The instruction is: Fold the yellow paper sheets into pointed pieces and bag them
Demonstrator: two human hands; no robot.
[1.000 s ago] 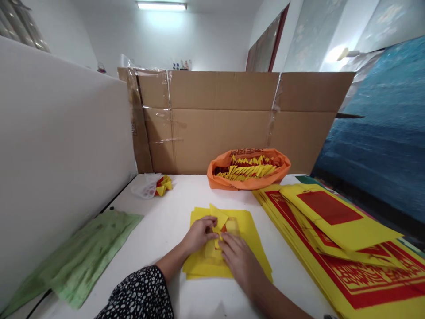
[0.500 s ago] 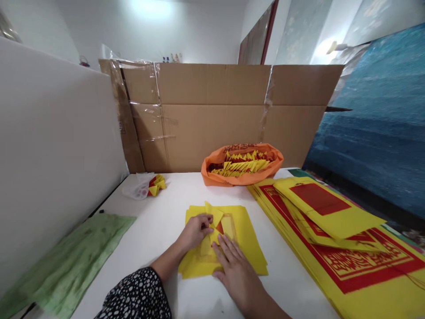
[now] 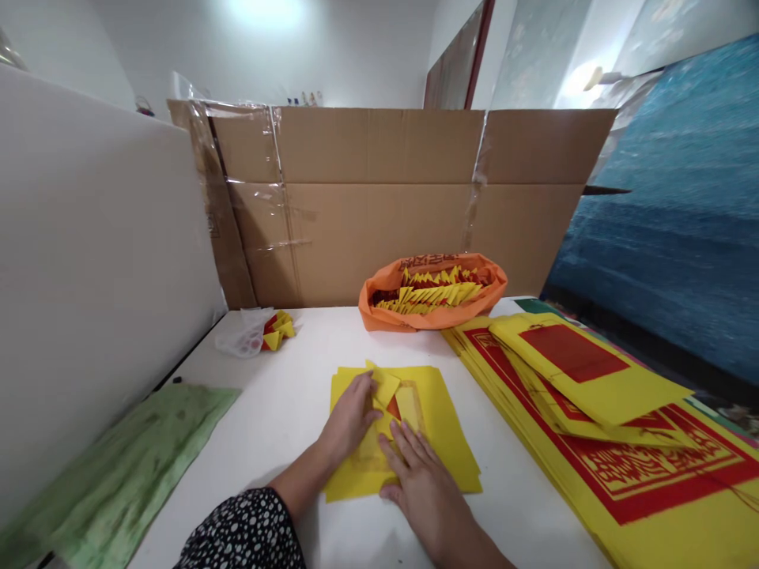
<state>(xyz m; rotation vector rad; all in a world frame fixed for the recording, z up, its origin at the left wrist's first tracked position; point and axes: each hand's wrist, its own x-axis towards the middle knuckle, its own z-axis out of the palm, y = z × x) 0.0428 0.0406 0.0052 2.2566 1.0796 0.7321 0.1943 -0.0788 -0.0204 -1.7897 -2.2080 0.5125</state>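
A stack of yellow paper sheets (image 3: 444,431) lies on the white table, with a small folded yellow paper piece (image 3: 386,387) on top that shows a red patch. My left hand (image 3: 351,415) rests at the left side of the folded piece, its fingers close together against the paper; its fingertips are partly hidden. My right hand (image 3: 424,482) lies flat with its fingers stretched out, pressing the lower part of the folded piece and the sheets under it.
An orange bag (image 3: 379,320) full of folded yellow and red pieces stands before the cardboard (image 3: 379,229). Large yellow and red sheets (image 3: 593,387) lie right. A clear plastic bag (image 3: 240,336) with folded pieces and a green cloth (image 3: 136,458) are left.
My left hand has flattened from a pinch and moved slightly along the left edge of the folded piece. My right hand has stayed nearly in place. The view has shifted slightly.
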